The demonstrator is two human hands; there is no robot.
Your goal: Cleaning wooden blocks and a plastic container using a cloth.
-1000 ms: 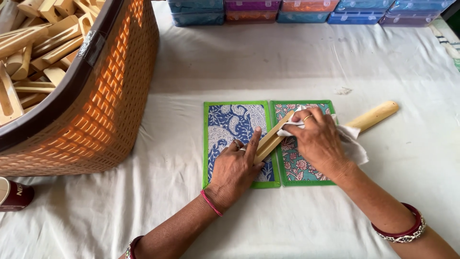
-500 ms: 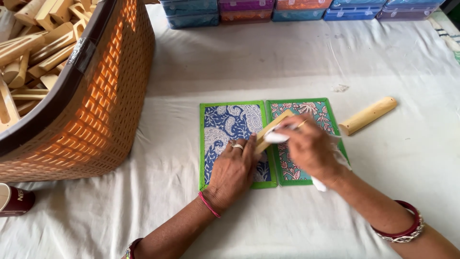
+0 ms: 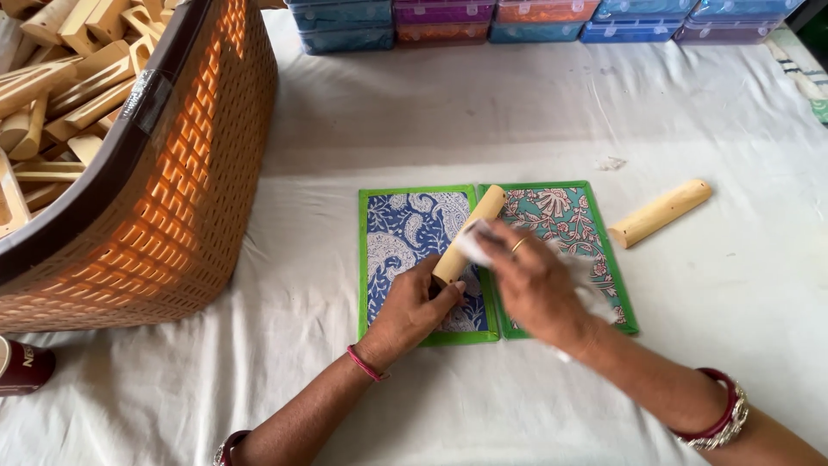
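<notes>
The left hand (image 3: 412,306) grips the lower end of one wooden stick (image 3: 468,234), tilted over two green-bordered printed mats (image 3: 405,259). The right hand (image 3: 535,289) presses a white cloth (image 3: 473,243) against that stick. A second stick (image 3: 660,212) lies apart. One orange basket (image 3: 198,190) holds many wooden pieces. Six plastic boxes (image 3: 535,17) line the far edge.

Lighting: bright, even, diffuse daylight, source possibly overhead. Shadows: soft, beneath basket (image 3: 172,216) and forearms. Glare: none on white cloth (image 3: 517,112). Blur: right hand (image 3: 535,285) motion-smeared; remainder sharp. Distortion: mild wide-angle bowing at edges.
</notes>
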